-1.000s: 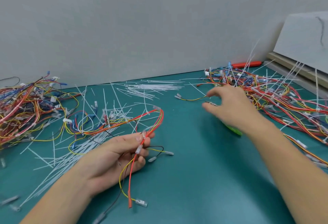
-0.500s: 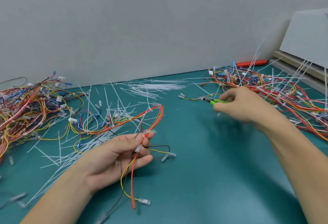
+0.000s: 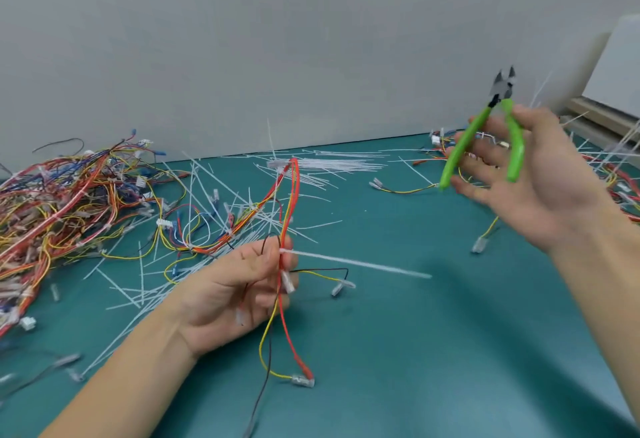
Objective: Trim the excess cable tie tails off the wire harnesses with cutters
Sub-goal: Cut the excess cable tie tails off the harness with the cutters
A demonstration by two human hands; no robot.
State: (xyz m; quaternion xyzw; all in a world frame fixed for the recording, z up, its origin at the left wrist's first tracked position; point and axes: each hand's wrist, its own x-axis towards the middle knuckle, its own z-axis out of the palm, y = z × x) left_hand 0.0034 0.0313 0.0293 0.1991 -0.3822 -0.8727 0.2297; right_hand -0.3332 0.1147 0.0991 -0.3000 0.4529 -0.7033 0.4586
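My left hand [image 3: 235,288] pinches a wire harness [image 3: 289,215] of red, orange, yellow and black wires, held up above the teal table. A white cable tie tail [image 3: 360,264] sticks out to the right from the pinch point. My right hand [image 3: 540,174] holds green-handled cutters [image 3: 485,136] raised at the right, jaws pointing up and slightly apart. The cutters are well to the right of and above the tie tail, not touching it.
A big heap of harnesses [image 3: 52,202] lies at the left, another heap [image 3: 609,174] behind my right hand. Cut white tie tails [image 3: 332,163] litter the teal table [image 3: 415,351] at the back. A grey wall stands behind, a board [image 3: 616,70] leans at right.
My right hand picked the cutters off the table and lifted them up with the jaws upward. My left hand raised the harness, and the tie tail now points right.
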